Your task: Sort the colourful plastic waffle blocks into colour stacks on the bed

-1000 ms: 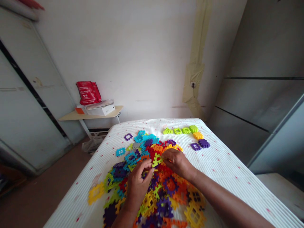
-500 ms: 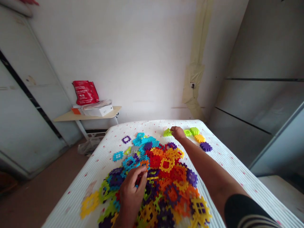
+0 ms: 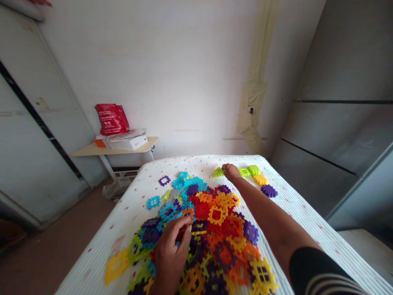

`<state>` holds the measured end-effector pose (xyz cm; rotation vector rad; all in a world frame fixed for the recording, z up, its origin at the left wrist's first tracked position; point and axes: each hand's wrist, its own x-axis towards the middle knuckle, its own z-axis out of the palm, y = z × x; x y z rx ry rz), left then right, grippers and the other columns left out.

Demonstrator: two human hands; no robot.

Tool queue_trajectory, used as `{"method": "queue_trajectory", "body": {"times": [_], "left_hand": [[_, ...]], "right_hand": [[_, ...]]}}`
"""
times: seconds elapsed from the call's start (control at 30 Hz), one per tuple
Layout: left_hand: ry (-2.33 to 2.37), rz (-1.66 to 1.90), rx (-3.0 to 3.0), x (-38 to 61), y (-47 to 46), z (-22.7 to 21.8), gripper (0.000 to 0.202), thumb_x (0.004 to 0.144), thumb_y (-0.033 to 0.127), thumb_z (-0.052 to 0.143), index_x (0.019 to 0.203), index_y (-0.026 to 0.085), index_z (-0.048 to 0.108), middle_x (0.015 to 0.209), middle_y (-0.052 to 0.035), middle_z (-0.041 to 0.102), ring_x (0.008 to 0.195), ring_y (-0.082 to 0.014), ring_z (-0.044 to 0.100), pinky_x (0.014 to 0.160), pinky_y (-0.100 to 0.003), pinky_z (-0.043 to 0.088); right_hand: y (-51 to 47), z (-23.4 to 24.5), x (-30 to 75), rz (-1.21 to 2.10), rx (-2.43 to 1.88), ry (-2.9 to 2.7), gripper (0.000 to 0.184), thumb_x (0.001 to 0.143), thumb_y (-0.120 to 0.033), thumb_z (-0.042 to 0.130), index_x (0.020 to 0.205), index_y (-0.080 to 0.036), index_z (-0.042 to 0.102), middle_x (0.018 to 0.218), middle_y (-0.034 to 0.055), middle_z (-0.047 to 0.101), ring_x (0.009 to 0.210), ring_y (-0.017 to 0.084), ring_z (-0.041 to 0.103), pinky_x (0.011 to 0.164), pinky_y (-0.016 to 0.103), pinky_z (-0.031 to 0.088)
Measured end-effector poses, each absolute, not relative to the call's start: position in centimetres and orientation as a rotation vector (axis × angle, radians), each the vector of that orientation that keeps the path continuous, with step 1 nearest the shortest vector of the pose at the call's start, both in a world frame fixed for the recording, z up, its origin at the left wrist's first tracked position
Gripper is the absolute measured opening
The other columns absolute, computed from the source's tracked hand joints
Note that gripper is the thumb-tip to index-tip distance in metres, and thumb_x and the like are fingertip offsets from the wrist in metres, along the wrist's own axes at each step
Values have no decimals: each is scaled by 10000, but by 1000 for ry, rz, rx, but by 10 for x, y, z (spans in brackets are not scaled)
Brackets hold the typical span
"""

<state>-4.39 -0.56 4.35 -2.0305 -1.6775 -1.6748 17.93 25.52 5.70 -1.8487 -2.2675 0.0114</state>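
Note:
A big heap of coloured interlocking plastic tiles (image 3: pixel 211 229) lies on a white ribbed mattress (image 3: pixel 301 213). My left hand (image 3: pixel 171 250) rests on the near part of the heap, fingers curled down among purple and blue tiles; whether it grips one is unclear. My right hand (image 3: pixel 231 172) is stretched to the far end, fingers closed on a lime green tile (image 3: pixel 218 172) at the left end of a row of green tiles (image 3: pixel 249 170). An orange tile (image 3: pixel 260 180) and a purple tile (image 3: pixel 269 191) lie just beyond that row.
A small side table (image 3: pixel 113 149) beside the bed's far left corner carries a red bag (image 3: pixel 111 119) and a white box (image 3: pixel 127 142). Grey cabinet panels stand on both sides. A lone purple tile (image 3: pixel 164 180) and a yellow one (image 3: pixel 116 265) lie apart from the heap.
My right hand left the heap with a green tile and reached to the far row of green tiles. My left hand dropped onto the heap and stayed there.

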Motion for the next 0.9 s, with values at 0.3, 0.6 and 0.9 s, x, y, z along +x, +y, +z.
{"method": "queue_trajectory", "body": {"times": [0.3,0.6,0.9], "left_hand": [[-1676,-1656,-2038,-44,-5,41,128,819,253,576,895,213,671,835,-38,723,751,-170,688,678,-254,554],[-1682,-1707,-2017,-44,-6,43,125,816,252,575,887,209,669,812,-39,718,730,-163,683,651,-244,552],[-1760,-1803,-1915,-49,-7,49,131,808,262,582,864,201,683,820,-39,722,747,-166,681,678,-252,551]], "right_hand": [[251,59,175,-3,-1850,-2288,303,822,-99,458,1045,-162,654,1034,90,667,940,176,605,753,216,411],[242,69,161,-48,-1738,-2315,375,805,-40,416,1104,-127,625,1107,141,620,985,202,592,810,254,423],[245,78,74,116,-1584,-2433,284,846,-188,488,1070,-210,661,1081,53,669,1011,175,595,823,218,425]]}}
